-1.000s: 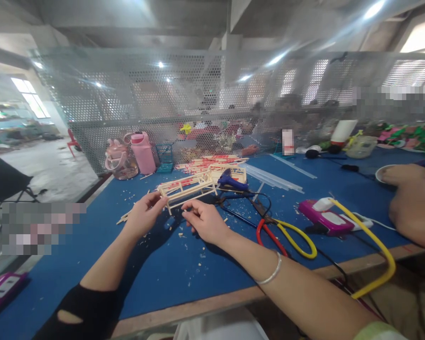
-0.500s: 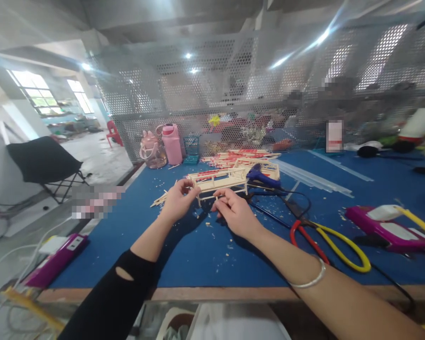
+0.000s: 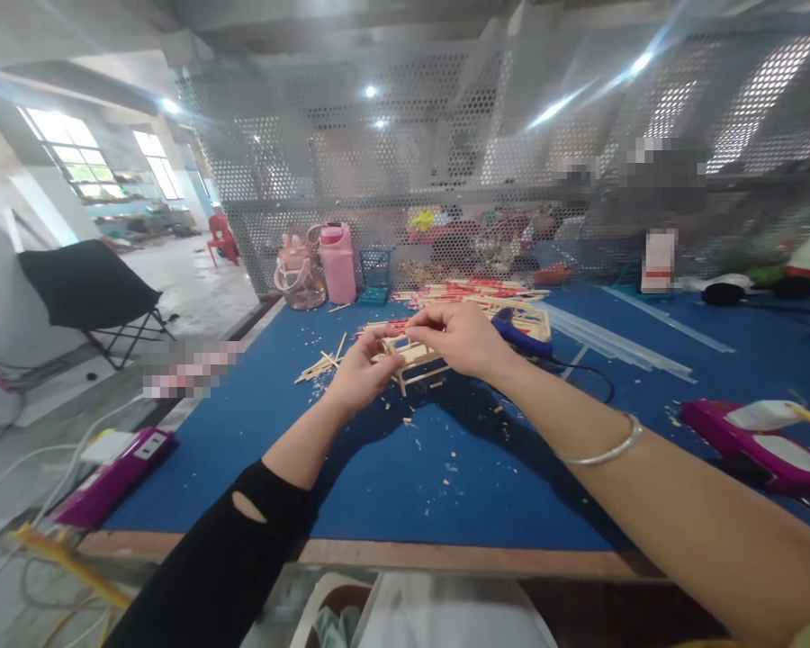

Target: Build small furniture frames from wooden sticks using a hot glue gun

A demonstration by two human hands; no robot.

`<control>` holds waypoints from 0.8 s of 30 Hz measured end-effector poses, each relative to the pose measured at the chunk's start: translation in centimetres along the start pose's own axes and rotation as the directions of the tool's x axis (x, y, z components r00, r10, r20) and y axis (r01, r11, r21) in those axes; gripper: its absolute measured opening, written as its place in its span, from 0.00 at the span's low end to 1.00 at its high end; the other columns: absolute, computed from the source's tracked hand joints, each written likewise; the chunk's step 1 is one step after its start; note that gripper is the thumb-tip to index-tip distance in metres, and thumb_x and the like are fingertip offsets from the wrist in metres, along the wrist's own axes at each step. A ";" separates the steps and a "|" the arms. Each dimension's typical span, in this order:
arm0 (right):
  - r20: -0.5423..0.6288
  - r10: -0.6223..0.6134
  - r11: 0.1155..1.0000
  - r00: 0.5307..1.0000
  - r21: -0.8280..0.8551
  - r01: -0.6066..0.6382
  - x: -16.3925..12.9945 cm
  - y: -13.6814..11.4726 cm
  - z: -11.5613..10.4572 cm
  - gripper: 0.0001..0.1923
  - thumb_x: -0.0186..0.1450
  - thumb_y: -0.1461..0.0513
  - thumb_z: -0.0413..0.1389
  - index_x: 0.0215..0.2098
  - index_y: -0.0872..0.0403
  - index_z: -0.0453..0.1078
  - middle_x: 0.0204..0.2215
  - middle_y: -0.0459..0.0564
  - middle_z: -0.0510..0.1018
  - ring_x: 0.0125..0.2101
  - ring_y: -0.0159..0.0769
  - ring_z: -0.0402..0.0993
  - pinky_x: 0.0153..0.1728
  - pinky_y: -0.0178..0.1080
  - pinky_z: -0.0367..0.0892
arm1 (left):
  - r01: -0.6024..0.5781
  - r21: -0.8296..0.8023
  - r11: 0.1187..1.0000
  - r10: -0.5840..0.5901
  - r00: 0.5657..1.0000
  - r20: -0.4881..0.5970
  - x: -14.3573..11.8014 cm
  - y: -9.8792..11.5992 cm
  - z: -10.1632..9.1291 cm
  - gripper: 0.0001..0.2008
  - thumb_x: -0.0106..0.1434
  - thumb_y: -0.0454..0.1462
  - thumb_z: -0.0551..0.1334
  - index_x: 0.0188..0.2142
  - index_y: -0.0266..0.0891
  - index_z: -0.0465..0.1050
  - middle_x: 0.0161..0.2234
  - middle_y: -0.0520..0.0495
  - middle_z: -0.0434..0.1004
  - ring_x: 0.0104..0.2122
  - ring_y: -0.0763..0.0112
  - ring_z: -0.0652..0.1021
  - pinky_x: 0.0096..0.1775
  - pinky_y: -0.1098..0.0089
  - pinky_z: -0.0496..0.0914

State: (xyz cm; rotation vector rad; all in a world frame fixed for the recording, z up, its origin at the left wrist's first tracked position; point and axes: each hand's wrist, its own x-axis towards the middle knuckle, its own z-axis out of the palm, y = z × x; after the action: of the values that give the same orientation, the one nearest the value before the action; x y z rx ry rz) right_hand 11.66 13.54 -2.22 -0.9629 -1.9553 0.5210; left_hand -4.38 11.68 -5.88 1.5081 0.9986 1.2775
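A small frame of pale wooden sticks (image 3: 418,355) stands on the blue work mat, with thin legs at its front. My left hand (image 3: 361,373) grips its left end between thumb and fingers. Over the top of the frame, my right hand (image 3: 471,340) has thumb and fingertips pinched together close to the left fingers; whatever is in that pinch is too small to make out. Part of the frame is hidden by my right hand. Beyond that hand lies a blue glue gun (image 3: 523,333) with a black cable, beside another pale stick frame (image 3: 538,313).
Loose sticks (image 3: 320,364) lie left of my hands, and a pile of red-marked sticks (image 3: 472,290) lies behind. Clear strips (image 3: 614,337) are at right. Two pink bottles (image 3: 338,265) stand by the mesh partition. Purple power strips (image 3: 118,477) lie at both sides.
My right hand has moved up and forward from the frame's lower front to its top. The red-and-yellow-handled cutters no longer show near my right forearm. The view has shifted slightly.
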 end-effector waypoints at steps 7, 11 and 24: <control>0.124 -0.119 0.983 0.985 -0.127 0.135 2.8 0.5 0.0 0.07 0.57 0.59 0.58 0.25 0.52 0.77 0.23 0.45 0.76 0.27 0.31 0.68 0.31 0.36 0.61 | 0.131 -0.309 0.942 -0.144 0.989 -0.018 -0.1 0.6 -0.4 0.37 0.43 0.31 0.65 0.54 0.40 0.58 0.25 0.60 0.70 0.11 0.88 0.60 0.15 0.78 0.47; 0.143 -0.123 0.988 0.982 -0.072 0.134 2.7 0.7 0.5 0.07 0.57 0.61 0.58 0.24 0.54 0.76 0.21 0.44 0.75 0.24 0.30 0.67 0.27 0.34 0.58 | 0.177 -0.376 0.909 -0.201 0.979 -0.024 -0.1 0.9 -0.6 0.38 0.41 0.29 0.65 0.54 0.38 0.59 0.20 0.62 0.67 0.10 0.89 0.57 0.15 0.79 0.45; 0.056 -0.279 0.960 0.959 -0.020 0.280 2.0 1.3 1.9 0.06 0.57 0.63 0.57 0.23 0.54 0.74 0.24 0.45 0.78 0.28 0.31 0.71 0.32 0.35 0.62 | 0.119 -0.277 0.954 -0.154 0.982 -0.107 0.2 0.0 -0.6 0.43 0.42 0.32 0.72 0.57 0.34 0.58 0.17 0.62 0.67 0.10 0.87 0.58 0.14 0.79 0.46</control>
State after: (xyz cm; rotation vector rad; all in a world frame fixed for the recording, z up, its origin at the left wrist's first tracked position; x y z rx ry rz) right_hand 9.92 15.93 -3.04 -0.6781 -2.1076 0.3606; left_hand -4.95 11.98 -5.74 1.1427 0.9494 1.3621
